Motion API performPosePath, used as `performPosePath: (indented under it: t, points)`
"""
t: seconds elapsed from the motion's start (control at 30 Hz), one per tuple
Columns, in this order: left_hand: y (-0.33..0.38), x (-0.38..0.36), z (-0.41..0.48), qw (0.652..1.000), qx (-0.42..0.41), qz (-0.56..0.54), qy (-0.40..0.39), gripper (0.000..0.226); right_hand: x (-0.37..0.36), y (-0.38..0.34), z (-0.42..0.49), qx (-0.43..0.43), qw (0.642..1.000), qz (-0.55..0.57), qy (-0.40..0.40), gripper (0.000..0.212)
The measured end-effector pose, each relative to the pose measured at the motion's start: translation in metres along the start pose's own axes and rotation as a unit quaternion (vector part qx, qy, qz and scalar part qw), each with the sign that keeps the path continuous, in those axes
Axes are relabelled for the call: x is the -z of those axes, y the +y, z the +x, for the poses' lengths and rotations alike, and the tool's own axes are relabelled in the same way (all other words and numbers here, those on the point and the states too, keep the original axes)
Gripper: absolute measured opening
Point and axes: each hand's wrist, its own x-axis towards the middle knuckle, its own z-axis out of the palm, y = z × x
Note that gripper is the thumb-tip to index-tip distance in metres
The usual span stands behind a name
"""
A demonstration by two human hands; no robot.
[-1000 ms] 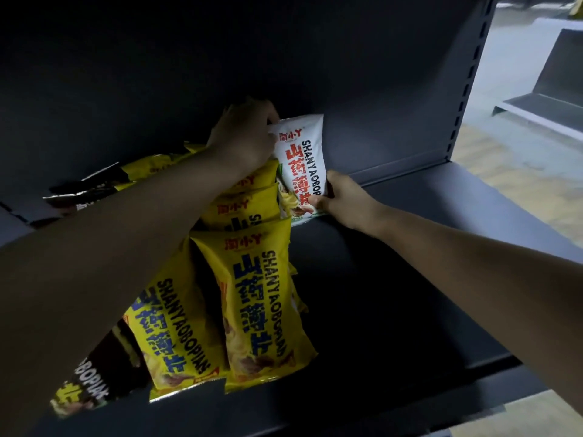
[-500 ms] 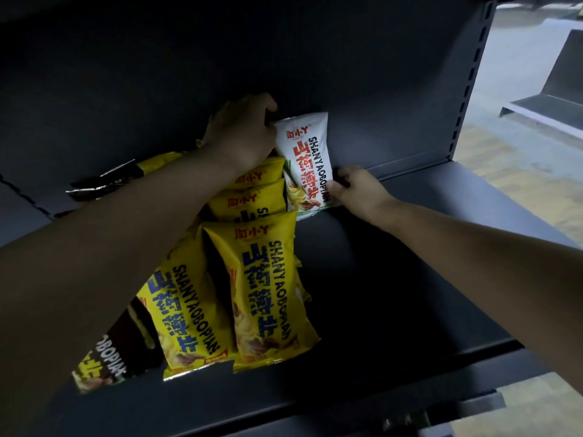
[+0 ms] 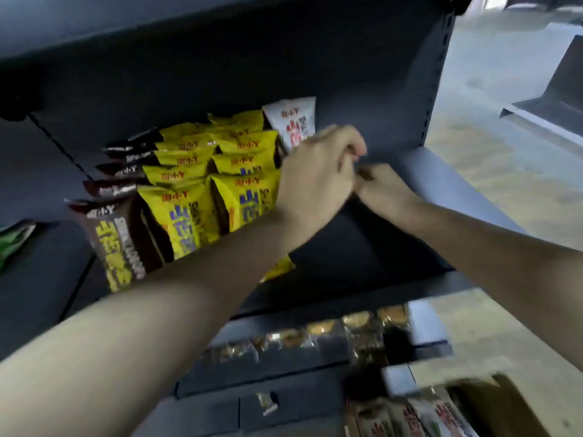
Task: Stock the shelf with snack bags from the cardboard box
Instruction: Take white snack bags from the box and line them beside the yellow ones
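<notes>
A white snack bag (image 3: pixel 291 119) stands upright at the back of the dark shelf (image 3: pixel 435 184), right of the rows of yellow bags (image 3: pixel 189 212). My left hand (image 3: pixel 315 178) hovers in front of the white bag's lower part, with loosely curled fingers and nothing visible in them. My right hand (image 3: pixel 383 187) sits just right of it, low on the shelf; its fingertips meet the left hand and are partly hidden. The cardboard box (image 3: pixel 495 402) at the bottom right holds more white bags (image 3: pixel 441 414).
Brown bags (image 3: pixel 116 241) stand in a row left of the yellow ones, and a green bag (image 3: pixel 12 244) shows at the far left. A lower shelf holds gold-wrapped packs (image 3: pixel 315 335). The upright post (image 3: pixel 437 74) bounds the shelf on the right.
My left hand has left the white bag's top and dropped lower and to the right. My right hand has come off the bag's bottom edge. The view has tilted down, showing the box.
</notes>
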Motion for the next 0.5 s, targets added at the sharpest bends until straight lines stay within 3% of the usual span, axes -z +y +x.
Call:
performPosePath:
  t: [0.1, 0.2, 0.4, 0.5]
  points:
    - [0.037, -0.021, -0.052, 0.998, 0.004, -0.040, -0.046, 0.027, 0.016, -0.002, -0.051, 0.044, 0.998, 0.006, -0.045, 0.019]
    - [0.058, -0.040, -0.100, 0.996, 0.037, -0.066, -0.051, 0.023, 0.028, 0.013, -0.096, 0.072, 0.990, -0.060, -0.102, 0.011]
    - [0.086, -0.077, -0.184, 0.988, 0.066, -0.097, -0.102, 0.023, 0.041, 0.058, -0.171, 0.053, 0.995, -0.056, -0.058, 0.014]
    - [0.087, -0.097, -0.218, 0.978, 0.103, -0.077, -0.163, 0.024, 0.044, 0.091, -0.208, 0.010, 0.994, -0.073, -0.080, 0.016]
